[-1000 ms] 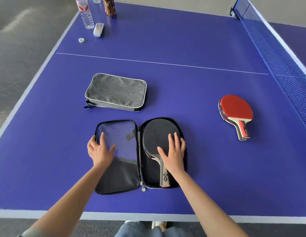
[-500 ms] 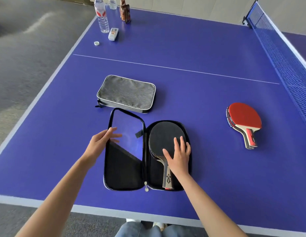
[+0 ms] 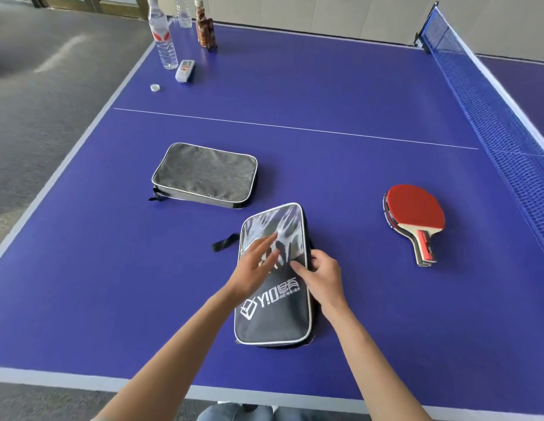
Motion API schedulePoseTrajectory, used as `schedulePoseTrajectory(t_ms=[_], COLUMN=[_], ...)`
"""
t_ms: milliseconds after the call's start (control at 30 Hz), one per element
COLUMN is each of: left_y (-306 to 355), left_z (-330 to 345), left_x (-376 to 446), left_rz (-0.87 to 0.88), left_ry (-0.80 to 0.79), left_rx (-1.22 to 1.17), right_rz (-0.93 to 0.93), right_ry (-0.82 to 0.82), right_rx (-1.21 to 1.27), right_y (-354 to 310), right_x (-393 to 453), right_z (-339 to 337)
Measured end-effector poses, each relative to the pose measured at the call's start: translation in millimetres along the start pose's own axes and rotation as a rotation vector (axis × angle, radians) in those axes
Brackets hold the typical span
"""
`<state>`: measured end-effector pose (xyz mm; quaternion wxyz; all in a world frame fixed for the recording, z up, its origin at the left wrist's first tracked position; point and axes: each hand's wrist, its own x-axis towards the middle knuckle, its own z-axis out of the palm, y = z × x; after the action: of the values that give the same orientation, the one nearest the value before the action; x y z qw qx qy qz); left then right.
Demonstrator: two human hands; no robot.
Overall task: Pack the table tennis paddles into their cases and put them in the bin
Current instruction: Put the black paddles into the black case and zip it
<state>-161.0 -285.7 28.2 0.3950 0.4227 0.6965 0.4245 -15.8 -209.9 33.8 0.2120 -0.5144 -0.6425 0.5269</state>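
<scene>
Head view shows the black-and-silver zip case (image 3: 273,299) now folded closed over the black paddle; left hand (image 3: 255,268) lies flat on it, right hand (image 3: 320,275) curls round its edge. Zipping likely comes next. Right of the case, well apart, red-rubber wooden paddles (image 3: 415,215) wait; no bin shows.
</scene>
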Motion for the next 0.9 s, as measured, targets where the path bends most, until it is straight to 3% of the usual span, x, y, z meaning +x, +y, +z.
schedulePoseTrajectory(t_ms=[133, 300, 367, 433, 500, 600, 667, 733, 833, 900], left_y=[-23, -47, -51, -53, -52, -47, -46, -52, -68, -75], left_z=[20, 41, 44, 43, 40, 37, 34, 28, 15, 9], left_x=[7, 2, 1, 0, 0, -1, -7, -18, -40, -52], left_rz=[0.069, 0.06, 0.092, 0.102, 0.105, 0.127, 0.055, -0.144, -0.45, -0.499], left_ry=[-0.119, -0.2, -0.162, -0.147, -0.164, -0.097, 0.172, 0.41, 0.339, 0.248], left_rx=[0.612, 0.865, 0.905, 0.905, 0.871, 0.677, 0.44, 0.235, -0.132, -0.248], right_rz=[0.112, 0.19, 0.104, -0.187, -0.453, -0.465, -0.38, -0.354, -0.357, -0.338], right_ry=[0.05, 0.151, 0.185, 0.181, 0.043, -0.154, -0.17, -0.142, -0.124, -0.113], right_rx=[-0.055, -0.103, -0.189, -0.431, -0.654, -0.745, -0.662, -0.548, -0.48, -0.456], right_y=[31, 56, 58, 55, 51, 56, 63, 66, 67, 69], right_x=[12, 21, 19, 17, 22, 28, 30, 30, 30, 27], right_z=[-12, -11, -9, -6, -3, -1, -4, -6, -2, 4])
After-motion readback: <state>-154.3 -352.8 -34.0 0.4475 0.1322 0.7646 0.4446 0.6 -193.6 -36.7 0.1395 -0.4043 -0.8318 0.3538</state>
